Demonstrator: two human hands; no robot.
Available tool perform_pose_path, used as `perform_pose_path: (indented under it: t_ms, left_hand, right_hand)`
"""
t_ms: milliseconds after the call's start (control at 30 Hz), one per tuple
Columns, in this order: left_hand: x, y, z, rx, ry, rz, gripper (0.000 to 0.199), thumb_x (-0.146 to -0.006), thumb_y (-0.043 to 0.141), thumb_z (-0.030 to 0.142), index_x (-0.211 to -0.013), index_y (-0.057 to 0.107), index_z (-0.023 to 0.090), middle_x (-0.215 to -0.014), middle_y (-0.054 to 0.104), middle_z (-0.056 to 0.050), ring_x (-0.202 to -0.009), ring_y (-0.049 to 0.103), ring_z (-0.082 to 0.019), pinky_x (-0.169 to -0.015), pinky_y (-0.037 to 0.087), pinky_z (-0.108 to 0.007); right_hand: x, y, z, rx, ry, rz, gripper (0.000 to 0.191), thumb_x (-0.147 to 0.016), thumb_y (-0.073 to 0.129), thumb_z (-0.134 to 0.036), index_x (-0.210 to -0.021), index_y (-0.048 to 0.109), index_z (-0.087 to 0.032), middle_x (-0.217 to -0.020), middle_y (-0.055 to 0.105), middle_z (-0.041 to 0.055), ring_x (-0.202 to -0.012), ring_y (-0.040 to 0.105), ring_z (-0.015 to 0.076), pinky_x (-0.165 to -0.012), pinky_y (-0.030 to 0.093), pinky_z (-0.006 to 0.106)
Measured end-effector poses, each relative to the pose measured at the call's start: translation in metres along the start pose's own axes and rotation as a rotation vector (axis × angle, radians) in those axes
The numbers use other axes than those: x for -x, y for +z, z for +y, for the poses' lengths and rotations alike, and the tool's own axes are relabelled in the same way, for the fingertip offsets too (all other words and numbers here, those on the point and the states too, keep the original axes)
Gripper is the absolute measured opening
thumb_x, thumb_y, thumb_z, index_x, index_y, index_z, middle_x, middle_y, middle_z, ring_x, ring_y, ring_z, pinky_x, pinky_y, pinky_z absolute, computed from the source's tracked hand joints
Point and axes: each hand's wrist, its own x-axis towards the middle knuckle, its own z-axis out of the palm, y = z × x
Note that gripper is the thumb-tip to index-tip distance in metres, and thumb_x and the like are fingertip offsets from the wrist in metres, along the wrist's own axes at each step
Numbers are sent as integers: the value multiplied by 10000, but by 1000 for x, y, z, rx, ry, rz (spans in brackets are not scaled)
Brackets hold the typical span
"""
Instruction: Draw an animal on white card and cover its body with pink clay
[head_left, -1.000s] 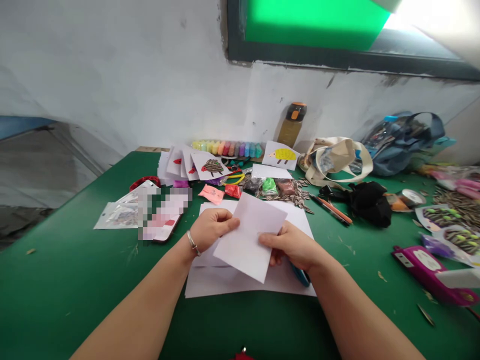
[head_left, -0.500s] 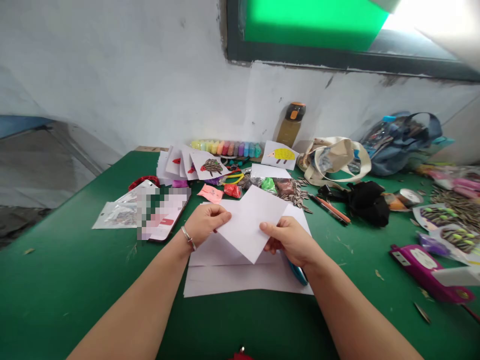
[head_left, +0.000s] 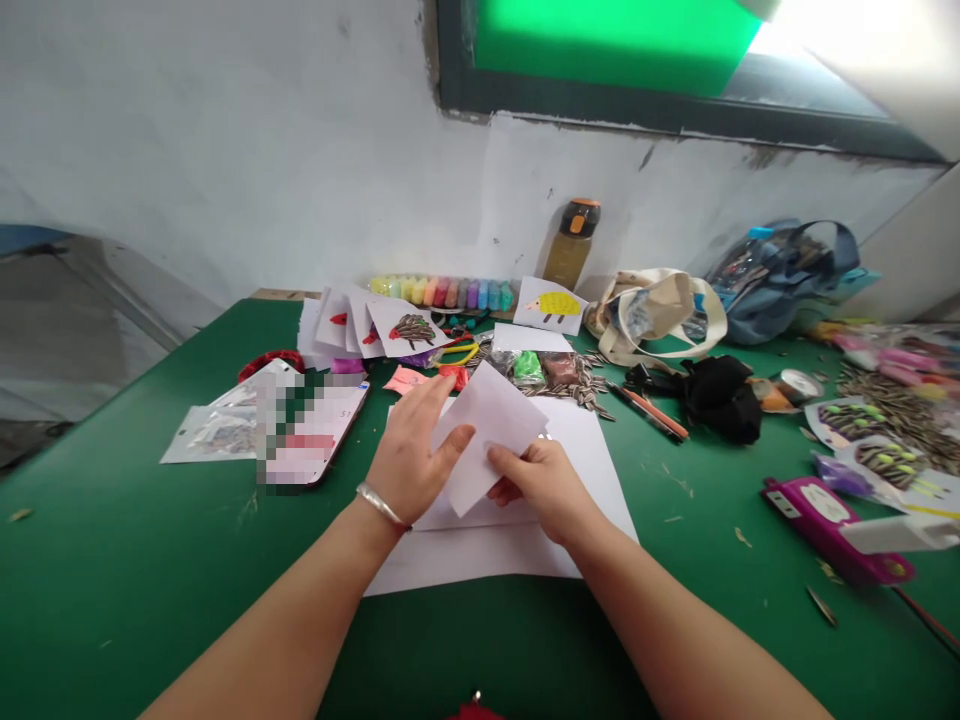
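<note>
A small white piece of paper (head_left: 492,420) stands tilted above larger white sheets (head_left: 480,562). My right hand (head_left: 544,485) pinches its lower right side between thumb and fingers. At the paper's left edge, my left hand (head_left: 415,445) has its fingers stretched out and the thumb apart; whether it touches the paper I cannot tell. The larger sheets lie on the green table (head_left: 187,590), partly covered by both hands. Just behind the paper are a pink packet (head_left: 406,379) and a red packet (head_left: 454,376).
To the left lie a phone (head_left: 322,435) and clear packets (head_left: 217,432). Hedgehog pictures (head_left: 409,330), coloured clay (head_left: 442,292) and a bottle (head_left: 571,245) stand at the back. Rightward are pens (head_left: 649,412), a black cloth item (head_left: 724,400), a purple glue gun (head_left: 832,525) and loose seeds (head_left: 885,400).
My left hand has let go of the paper's left corner and opened its fingers beside it. The paper, still in my right hand, has turned and moved slightly left. The view has shifted a little.
</note>
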Motion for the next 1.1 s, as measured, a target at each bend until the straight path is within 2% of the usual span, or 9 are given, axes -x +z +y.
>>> perform_pose_path:
  t_ms: [167,300,433,533,633,767,900,967,1100]
  left_hand:
    - [-4,7,-18,176,-438,-221,585,-842,568,469,-1365,499,219,-1189,660,-86,-1069,632,-259,-935,482,-371]
    - [-7,9,-25,274,-574,-248,557,-769,605,379,-1290,585,182,-1052,708,-68,-947,668,-241,-862,521,-358]
    - [-10,6,-31,202,-522,-229,455,-775,566,331,-1198,654,186,-1114,706,-51,-992,659,-228,-890,516,-329]
    - [-11,5,-37,17,-440,-308,420,-805,536,306,-1197,657,219,-1124,710,-26,-995,665,-212,-890,520,-304]
    - [-12,7,-41,-74,-370,-375,389,-809,531,270,-1168,675,225,-1089,724,-22,-971,675,-213,-892,522,-306]
    - [-11,11,-39,-124,-261,-397,377,-816,529,240,-1158,673,174,-1196,676,-70,-1141,593,-263,-1050,412,-398]
    - [-4,15,-26,-226,-25,-385,407,-892,504,335,-1216,631,122,-1304,596,-137,-1265,483,-295,-1124,304,-466]
    - [2,20,-17,-264,60,-496,491,-898,525,420,-1296,576,136,-1395,513,-152,-1337,397,-322,-1121,300,-488]
    - [11,31,-5,-360,41,-753,580,-891,535,483,-1412,454,242,-1510,357,-145,-1410,259,-358,-1112,224,-595]
  right_hand:
    - [5,9,4,-36,-22,-67,342,-734,692,-473,-745,663,-133,-623,665,45,-524,607,137,-537,531,276]
    - [6,4,0,30,-24,-102,354,-764,643,-504,-751,633,-150,-676,663,44,-545,595,133,-528,510,273]
    - [15,-25,-24,532,24,-299,278,-792,607,-447,-754,658,-176,-680,660,36,-575,581,141,-507,435,250]
    - [23,-52,-42,1001,-96,10,229,-801,574,-423,-744,640,-210,-676,632,19,-623,550,154,-532,356,261]
    - [23,-67,-45,1268,42,108,282,-769,586,-500,-817,613,-223,-754,633,42,-652,545,190,-518,308,276]
    - [16,-70,-37,1405,123,75,268,-750,607,-456,-857,570,-214,-827,619,70,-702,557,207,-535,285,276]
    - [12,-67,-32,1447,96,97,124,-786,548,-338,-823,548,-219,-801,609,58,-693,550,198,-531,260,282]
    - [11,-67,-32,1436,43,158,103,-795,528,-307,-854,554,-226,-849,615,54,-734,556,202,-538,260,281]
    - [9,-72,-30,1408,-100,245,208,-798,536,-271,-997,593,-257,-950,599,55,-883,553,222,-586,289,273]
